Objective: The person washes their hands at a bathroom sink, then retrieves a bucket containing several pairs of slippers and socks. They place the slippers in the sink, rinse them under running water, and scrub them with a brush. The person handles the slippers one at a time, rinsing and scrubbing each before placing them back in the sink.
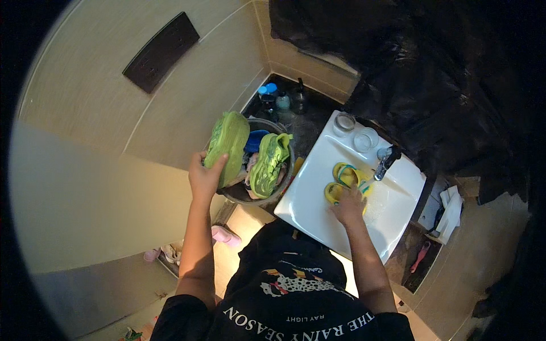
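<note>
My left hand (205, 175) grips a lime-green sports shoe (230, 143) over the left side of a dark round bucket (291, 168). The matching patterned green shoe (268, 168) lies inside on top of other items, beside a blue object (256, 140). In the white sink (311, 187), my right hand (350, 207) is on a pair of small yellow clogs with teal trim (347, 174); its fingers are around the nearer one and partly hide it. Water runs from the black tap (388, 161) onto the clogs.
Two glass jars (364, 140) stand on the sink's back ledge. Bottles (282, 101) occupy the counter corner behind the bucket. A pink-handled tool (420, 257) and white tissue (450, 213) lie to the right. Pink slippers (226, 236) are on the floor. Black plastic sheeting (409, 72) hangs behind the sink.
</note>
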The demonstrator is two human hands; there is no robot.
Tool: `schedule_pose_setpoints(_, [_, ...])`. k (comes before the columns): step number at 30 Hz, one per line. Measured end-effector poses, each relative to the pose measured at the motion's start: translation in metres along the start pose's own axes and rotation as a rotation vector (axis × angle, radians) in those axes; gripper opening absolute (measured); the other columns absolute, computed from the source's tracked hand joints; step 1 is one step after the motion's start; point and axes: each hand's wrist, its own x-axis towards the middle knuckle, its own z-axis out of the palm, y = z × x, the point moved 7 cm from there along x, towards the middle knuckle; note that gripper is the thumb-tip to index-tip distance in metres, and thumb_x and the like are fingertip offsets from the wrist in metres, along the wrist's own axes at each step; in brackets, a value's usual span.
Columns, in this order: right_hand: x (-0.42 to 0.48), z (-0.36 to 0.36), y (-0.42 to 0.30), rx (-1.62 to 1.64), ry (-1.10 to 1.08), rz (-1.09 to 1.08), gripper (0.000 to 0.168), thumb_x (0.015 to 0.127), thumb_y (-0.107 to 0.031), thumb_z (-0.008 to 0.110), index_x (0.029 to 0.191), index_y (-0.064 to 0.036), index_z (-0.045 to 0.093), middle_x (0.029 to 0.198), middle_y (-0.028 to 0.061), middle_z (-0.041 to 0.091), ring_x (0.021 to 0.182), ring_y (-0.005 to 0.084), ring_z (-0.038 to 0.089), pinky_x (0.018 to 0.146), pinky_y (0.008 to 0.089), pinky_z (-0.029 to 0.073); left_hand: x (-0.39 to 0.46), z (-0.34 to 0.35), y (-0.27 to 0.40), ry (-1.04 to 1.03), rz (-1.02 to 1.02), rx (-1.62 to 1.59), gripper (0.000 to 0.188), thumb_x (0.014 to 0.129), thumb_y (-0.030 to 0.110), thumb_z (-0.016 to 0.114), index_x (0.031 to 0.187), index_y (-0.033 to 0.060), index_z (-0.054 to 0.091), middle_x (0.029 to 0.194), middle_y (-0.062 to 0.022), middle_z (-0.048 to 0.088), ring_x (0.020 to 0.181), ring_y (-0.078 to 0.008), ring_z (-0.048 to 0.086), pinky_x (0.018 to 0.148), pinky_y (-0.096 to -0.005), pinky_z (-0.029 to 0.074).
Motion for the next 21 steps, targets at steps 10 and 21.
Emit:
schedule_pose_setpoints(10, [0.043,-0.042,-0.181,0.7,0.216,-0.446,0.06,0.086,-0.023,0.066,0.135,0.002,0.043,0.125,0.0263,0.054,0.112,0.0424,0.055,0.098,0.0439,0.044,-0.044,-0.001,-0.017,0.172,0.168,0.036,0.046,0.079,0.021,0.078,0.109,-0.0033,0.052,0.101,-0.0212,0.059,0.093,-0.0373,0.06,0.082,-0.0399,0.048])
schedule_pose_setpoints(21, [0.036,-0.054,-0.219,0.998,0.05,-0.441,0.034,0.082,-0.022,0.067,0.107,-0.002,0.057,0.091,0.0215,0.066,0.086,0.0385,0.065,0.073,0.0455,0.049,-0.049,0.003,0.006,-0.121,0.03,-0.072,0.056,0.085,0.033,0.072,0.119,-0.004,0.047,0.102,-0.0233,0.061,0.093,-0.0365,0.062,0.082,-0.0422,0.048])
